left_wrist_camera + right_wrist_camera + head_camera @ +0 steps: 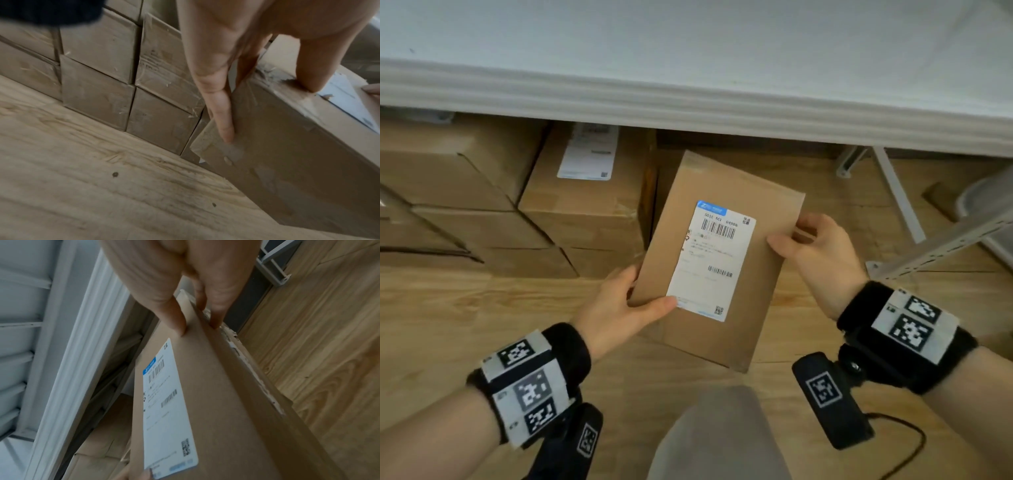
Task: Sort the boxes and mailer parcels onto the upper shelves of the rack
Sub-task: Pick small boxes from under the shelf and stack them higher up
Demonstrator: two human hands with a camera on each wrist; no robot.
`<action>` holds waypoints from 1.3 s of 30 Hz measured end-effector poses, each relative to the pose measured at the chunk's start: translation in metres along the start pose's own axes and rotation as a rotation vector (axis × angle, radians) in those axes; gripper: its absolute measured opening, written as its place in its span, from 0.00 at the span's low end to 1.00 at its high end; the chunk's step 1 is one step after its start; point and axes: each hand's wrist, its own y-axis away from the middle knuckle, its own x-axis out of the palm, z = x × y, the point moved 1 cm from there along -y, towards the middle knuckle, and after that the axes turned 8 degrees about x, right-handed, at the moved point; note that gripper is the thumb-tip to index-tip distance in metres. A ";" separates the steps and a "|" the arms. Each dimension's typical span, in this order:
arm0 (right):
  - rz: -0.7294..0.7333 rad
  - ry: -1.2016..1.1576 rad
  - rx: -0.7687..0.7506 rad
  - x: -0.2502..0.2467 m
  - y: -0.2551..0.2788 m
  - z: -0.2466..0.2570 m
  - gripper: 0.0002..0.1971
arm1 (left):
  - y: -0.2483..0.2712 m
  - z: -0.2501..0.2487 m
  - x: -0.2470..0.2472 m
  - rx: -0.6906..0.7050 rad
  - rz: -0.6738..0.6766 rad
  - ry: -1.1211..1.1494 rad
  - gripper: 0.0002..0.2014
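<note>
Pale wood flooring runs under a white metal rack, whose broad shelf fills the top of the head view, bare over the part that shows. Below its front lip, stacked brown cartons sit on the floor under the rack.

One flat cardboard box with a white shipping label is held clear of the floor, in front of the cartons and below the shelf edge. The left hand grips its near left edge, thumb lying on the top face at the label's corner, fingers curled underneath. The right hand clamps the right edge, thumb on top and fingers wrapped round the side.

By my reading, this is the carry step: the box is lifted but not yet placed. The next move calls for raising it above the shelf lip, keeping it level so it clears the edge, then sliding it back onto the upper surface before either hand lets go
</note>
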 end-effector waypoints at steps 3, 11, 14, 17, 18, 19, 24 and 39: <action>0.039 -0.049 -0.041 0.010 -0.018 -0.009 0.26 | -0.012 0.011 0.002 0.009 -0.042 0.001 0.26; 0.159 -0.073 -0.081 0.021 -0.029 -0.017 0.37 | -0.025 0.000 0.013 -0.115 -0.124 0.209 0.22; 0.199 -0.087 -0.053 0.021 -0.028 -0.020 0.38 | -0.026 -0.006 0.016 -0.134 -0.140 0.287 0.26; 0.201 -0.126 -0.031 0.019 -0.026 -0.027 0.37 | -0.027 -0.003 0.014 -0.125 -0.149 0.364 0.30; 0.216 -0.149 -0.026 0.017 -0.026 -0.031 0.36 | -0.027 0.000 0.012 -0.115 -0.141 0.389 0.31; 0.240 -0.179 -0.019 0.015 -0.026 -0.036 0.37 | -0.027 0.003 0.010 -0.103 -0.126 0.414 0.34; 0.371 -0.212 0.021 0.011 -0.012 -0.053 0.40 | -0.020 0.010 0.012 -0.074 -0.098 0.420 0.32; 0.176 -0.359 0.031 0.021 -0.055 -0.026 0.26 | -0.067 -0.021 0.022 -0.285 -0.361 0.517 0.22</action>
